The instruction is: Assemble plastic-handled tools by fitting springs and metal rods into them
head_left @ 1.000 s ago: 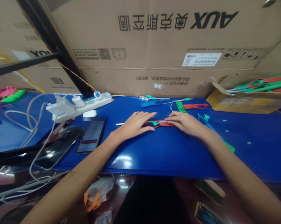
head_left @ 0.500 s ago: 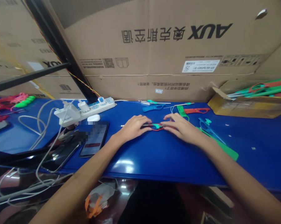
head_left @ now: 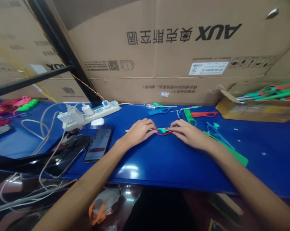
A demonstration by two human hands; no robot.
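Muted indoor light; white glare on blue tabletop point(head_left: 173, 163) (patch near front edge); corners stretched, soft.

A slim red casing point(head_left: 164, 134) lies lengthwise along the blue desk point(head_left: 147, 160), between the back and front edges and roughly parallel to the front one. Its near rim bows in a shallow curve toward that front edge. A small teal-green part point(head_left: 162, 130) sits within the red outline. Both ends of the casing are covered; farther left, in line with it, a pale tip point(head_left: 127, 131) shows, apparently part of the same piece.
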